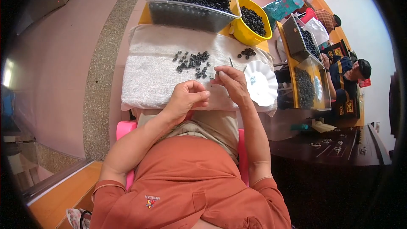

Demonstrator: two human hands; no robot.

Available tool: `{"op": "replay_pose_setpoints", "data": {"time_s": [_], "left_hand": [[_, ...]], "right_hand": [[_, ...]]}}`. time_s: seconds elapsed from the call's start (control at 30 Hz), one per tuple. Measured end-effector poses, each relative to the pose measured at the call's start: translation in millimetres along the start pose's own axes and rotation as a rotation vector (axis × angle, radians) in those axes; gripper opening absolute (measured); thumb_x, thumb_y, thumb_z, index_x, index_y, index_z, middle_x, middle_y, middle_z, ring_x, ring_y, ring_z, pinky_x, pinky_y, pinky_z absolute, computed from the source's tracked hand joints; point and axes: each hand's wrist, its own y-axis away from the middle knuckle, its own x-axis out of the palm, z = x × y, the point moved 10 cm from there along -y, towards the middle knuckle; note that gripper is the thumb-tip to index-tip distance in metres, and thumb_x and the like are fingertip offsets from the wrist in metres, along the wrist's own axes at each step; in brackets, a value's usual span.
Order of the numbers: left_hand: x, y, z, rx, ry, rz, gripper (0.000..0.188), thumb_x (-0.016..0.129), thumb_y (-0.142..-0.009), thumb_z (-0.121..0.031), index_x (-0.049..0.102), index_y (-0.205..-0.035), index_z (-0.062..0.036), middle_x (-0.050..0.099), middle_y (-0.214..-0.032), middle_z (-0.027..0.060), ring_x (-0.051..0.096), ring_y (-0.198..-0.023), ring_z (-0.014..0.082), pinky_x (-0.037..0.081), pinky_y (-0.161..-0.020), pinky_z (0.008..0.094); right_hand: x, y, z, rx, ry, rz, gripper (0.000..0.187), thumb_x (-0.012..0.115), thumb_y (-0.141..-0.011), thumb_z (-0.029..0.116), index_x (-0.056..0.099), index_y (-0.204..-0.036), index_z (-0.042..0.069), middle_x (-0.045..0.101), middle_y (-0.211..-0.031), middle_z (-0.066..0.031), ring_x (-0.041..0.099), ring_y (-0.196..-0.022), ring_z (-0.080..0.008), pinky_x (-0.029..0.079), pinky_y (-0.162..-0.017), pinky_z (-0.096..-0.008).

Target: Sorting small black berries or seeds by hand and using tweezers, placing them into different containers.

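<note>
Over the near part of a white towel point(146, 70), my left hand point(186, 98) is closed, thumb pressed to its curled fingers; whatever it may pinch is too small to make out. Close by on the right, my right hand point(232, 84) is also closed, fingertips pinched together. A thin dark pointed tool point(231, 62) sticks out beyond its knuckles and seems held in it. Small black bead-like pieces point(194, 61) lie loose on the towel just beyond both hands. A smaller cluster of black pieces point(246, 53) sits farther right. Beside my right hand rests a white fluted dish point(266, 91) with tiny pale-blue bits.
A clear plastic bin point(186, 16) heaped with black pieces stands at the far side, with a yellow bucket point(250, 38) of the same beside it. At right, a person in a dark cap point(363, 68) works by more bins point(311, 85). A pink chair point(126, 128) is under me.
</note>
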Motion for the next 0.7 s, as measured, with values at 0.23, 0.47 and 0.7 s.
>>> {"op": "replay_pose_setpoints", "data": {"time_s": [0.23,0.47,0.7], "left_hand": [[-1,-1,0,0.01,-0.011,0.005,0.012,0.07,-0.089,-0.007,0.059,-0.094,-0.0053,0.064,-0.086,0.0031,0.065,-0.074,0.0115,0.058,-0.068,0.0255],[-2,-2,-2,0.01,-0.026,-0.002,0.012,0.07,-0.089,-0.007,0.059,-0.094,-0.0047,0.064,-0.087,0.0033,0.065,-0.074,0.012,0.058,-0.069,0.0257],[-5,-3,-2,0.014,-0.024,-0.01,0.013,0.071,-0.088,-0.007,0.06,-0.094,-0.0041,0.064,-0.086,0.0035,0.065,-0.073,0.0127,0.058,-0.068,0.0259]], "right_hand": [[-1,-1,-3,-0.022,-0.124,-0.007,0.021,0.059,-0.098,0.012,0.064,-0.113,-0.002,0.063,-0.086,-0.0039,0.062,-0.08,-0.0116,0.059,-0.085,-0.0375],[3,0,-5,-0.015,-0.151,0.042,0.021,0.055,-0.1,0.011,0.063,-0.115,-0.002,0.06,-0.087,-0.0028,0.06,-0.083,-0.0116,0.058,-0.087,-0.0371],[9,2,-5,0.022,-0.216,0.036,0.018,0.058,-0.098,0.011,0.064,-0.111,-0.001,0.061,-0.09,-0.0034,0.061,-0.084,-0.0122,0.058,-0.089,-0.0385]]}}
